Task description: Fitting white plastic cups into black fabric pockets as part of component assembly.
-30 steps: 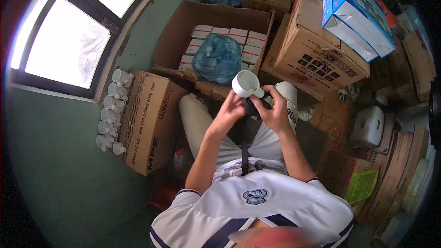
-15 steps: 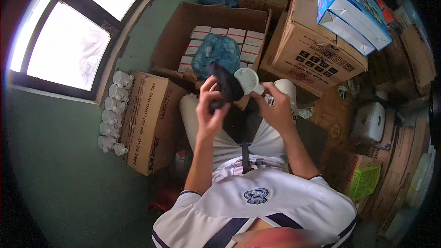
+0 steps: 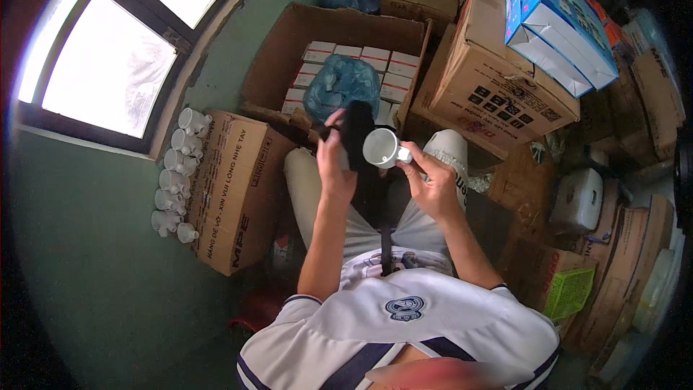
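Note:
In front of my lap, my right hand (image 3: 435, 186) pinches the short neck of a white, hollow, cup-shaped part (image 3: 381, 147). Its open round mouth is turned upward, showing the pale inside; its exact kind is unclear. My left hand (image 3: 334, 159) is closed on a dark black cloth (image 3: 356, 133), which hangs close beside the part's left edge. Whether cloth and part touch is not clear. Similar white cup-shaped parts (image 3: 177, 160) stand in a row along the left edge of a closed cardboard box (image 3: 229, 188) to my left.
Ahead, an open carton (image 3: 289, 32) holds small white boxes (image 3: 395, 65) and a blue plastic bag (image 3: 343, 87). A large carton (image 3: 498, 79) at the right carries blue-and-white packages (image 3: 563, 25). A green basket (image 3: 570, 292) and stacked cardboard lie farther right; a window (image 3: 101, 50) is at upper left.
The white part has turned so its mouth now shows more of its inside. My left hand and the black cloth have shifted slightly; my right hand keeps its hold.

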The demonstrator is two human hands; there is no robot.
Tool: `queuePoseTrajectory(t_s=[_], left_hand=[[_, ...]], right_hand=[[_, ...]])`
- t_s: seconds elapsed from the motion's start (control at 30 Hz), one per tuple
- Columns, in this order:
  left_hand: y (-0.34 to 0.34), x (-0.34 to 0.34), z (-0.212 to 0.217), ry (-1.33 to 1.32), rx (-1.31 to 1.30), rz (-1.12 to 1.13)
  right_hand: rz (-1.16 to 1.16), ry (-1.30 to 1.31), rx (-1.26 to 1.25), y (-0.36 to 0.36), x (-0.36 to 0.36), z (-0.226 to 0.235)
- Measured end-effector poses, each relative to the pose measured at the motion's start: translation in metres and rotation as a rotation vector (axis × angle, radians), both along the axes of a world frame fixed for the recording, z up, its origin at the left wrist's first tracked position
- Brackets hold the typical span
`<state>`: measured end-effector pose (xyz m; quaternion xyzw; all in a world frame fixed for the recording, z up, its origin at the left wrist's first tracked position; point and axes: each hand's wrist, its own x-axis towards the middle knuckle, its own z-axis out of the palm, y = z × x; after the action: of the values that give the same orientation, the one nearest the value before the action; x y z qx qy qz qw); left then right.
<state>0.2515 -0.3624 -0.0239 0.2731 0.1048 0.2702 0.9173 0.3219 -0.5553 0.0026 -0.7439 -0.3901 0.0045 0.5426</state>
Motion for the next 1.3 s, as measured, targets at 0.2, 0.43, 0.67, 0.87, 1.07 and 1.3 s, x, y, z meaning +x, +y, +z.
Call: queuePoseTrajectory(t_s=[0.2, 0.43, 0.67, 0.87, 1.07, 1.3], left_hand=[[0.01, -0.008, -0.017, 0.345, 0.706, 0.006], [0.019, -0.009, -0.001, 0.18, 0.236, 0.075], [0.029, -0.023, 0.018, 0.409, 1.002, -0.256], [0.015, -0.036, 0.022, 0.401, 0.62, -0.004], [-0.046, -0.02, 0.023, 0.309, 0.764, 0.361], [-0.001, -0.011, 0.029, 0.133, 1.311, 0.317]], right_hand=[[0.116, 0.015, 0.052, 0.004, -0.007, 0.004], [0.173, 0.307, 0.031, -0.001, -0.005, 0.006], [0.285, 0.388, 0.029, -0.003, 0.011, -0.003], [0.151, 0.798, 0.439, 0.015, -0.006, -0.015], [-0.007, 0.7, -0.024, 0.039, -0.018, -0.057], [0.287, 0.68, 0.088, 0.025, -0.021, -0.013]])
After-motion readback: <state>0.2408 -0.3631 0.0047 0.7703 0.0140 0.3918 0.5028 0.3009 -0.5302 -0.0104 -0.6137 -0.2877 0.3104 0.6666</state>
